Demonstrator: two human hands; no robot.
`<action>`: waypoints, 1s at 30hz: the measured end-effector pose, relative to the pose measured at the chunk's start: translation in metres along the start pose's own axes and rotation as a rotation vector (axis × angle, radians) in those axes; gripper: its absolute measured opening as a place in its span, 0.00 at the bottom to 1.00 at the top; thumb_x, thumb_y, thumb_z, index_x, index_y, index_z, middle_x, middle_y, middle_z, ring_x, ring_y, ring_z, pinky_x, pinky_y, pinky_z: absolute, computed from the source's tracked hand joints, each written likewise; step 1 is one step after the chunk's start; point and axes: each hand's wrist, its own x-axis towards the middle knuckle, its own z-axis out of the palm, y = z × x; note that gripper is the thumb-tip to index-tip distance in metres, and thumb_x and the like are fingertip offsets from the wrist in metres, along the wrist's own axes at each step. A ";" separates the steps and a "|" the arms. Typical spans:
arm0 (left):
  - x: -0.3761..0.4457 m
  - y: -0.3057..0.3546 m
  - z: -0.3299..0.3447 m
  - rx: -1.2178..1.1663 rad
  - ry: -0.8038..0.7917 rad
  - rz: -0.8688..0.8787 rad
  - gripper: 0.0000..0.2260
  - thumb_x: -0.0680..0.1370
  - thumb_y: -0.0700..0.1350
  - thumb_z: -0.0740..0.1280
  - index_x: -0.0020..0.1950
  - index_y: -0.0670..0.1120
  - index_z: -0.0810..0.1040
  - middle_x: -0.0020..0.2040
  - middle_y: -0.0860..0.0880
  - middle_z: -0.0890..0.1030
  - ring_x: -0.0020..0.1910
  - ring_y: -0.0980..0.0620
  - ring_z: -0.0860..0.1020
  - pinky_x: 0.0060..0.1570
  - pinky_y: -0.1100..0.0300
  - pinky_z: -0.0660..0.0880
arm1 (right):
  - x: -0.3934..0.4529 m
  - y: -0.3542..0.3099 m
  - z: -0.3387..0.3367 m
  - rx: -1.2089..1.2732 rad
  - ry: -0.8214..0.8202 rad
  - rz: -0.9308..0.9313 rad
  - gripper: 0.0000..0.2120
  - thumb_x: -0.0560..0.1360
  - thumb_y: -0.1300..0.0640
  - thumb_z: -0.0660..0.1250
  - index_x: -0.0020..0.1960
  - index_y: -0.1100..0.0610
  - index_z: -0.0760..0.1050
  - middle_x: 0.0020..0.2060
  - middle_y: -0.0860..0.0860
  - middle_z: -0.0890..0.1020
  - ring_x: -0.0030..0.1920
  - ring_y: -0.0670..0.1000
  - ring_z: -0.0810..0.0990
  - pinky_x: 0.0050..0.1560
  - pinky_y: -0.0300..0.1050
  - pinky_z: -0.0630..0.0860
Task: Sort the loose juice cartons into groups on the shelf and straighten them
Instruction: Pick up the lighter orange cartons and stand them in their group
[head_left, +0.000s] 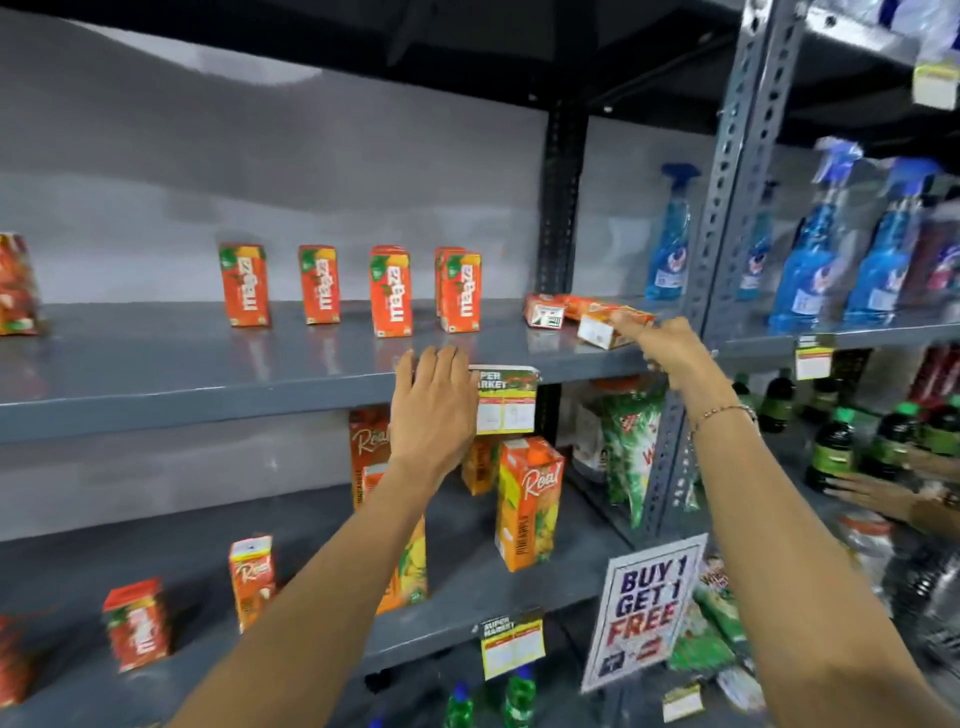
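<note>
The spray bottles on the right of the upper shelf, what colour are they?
Blue spray bottles, seen in the head view.

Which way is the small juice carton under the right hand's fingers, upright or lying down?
Lying down. The carton rests on its long side on the upper shelf, white end facing out, the right hand touching it.

I see a shop aisle: grey metal shelving (208, 395) stands against a plain grey wall (260, 156), its perforated upright post (727, 208) dividing two bays. Paper price tags (506, 400) hang from shelf edges. A "Buy 1 Get 1 Free" sign (644, 608) leans below. Lighting is dim overhead.
</note>
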 end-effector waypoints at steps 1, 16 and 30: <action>-0.001 -0.002 0.002 0.015 0.020 0.013 0.14 0.79 0.46 0.56 0.57 0.43 0.78 0.53 0.45 0.81 0.53 0.43 0.78 0.60 0.48 0.63 | 0.003 -0.002 -0.002 -0.027 -0.033 0.022 0.22 0.69 0.42 0.71 0.35 0.55 0.62 0.31 0.49 0.66 0.40 0.52 0.71 0.31 0.43 0.63; -0.001 0.001 0.007 0.003 0.106 -0.007 0.14 0.80 0.48 0.57 0.57 0.43 0.77 0.53 0.46 0.81 0.53 0.46 0.79 0.56 0.51 0.67 | 0.028 -0.009 0.007 0.057 -0.149 0.155 0.46 0.64 0.50 0.78 0.73 0.60 0.55 0.52 0.52 0.73 0.50 0.52 0.73 0.49 0.44 0.70; -0.013 -0.055 -0.030 0.072 -0.070 0.112 0.18 0.79 0.49 0.55 0.59 0.43 0.79 0.56 0.46 0.82 0.55 0.45 0.80 0.58 0.49 0.74 | -0.060 -0.040 0.077 0.319 -0.271 -0.084 0.26 0.61 0.70 0.77 0.56 0.59 0.73 0.53 0.54 0.82 0.55 0.54 0.80 0.59 0.57 0.77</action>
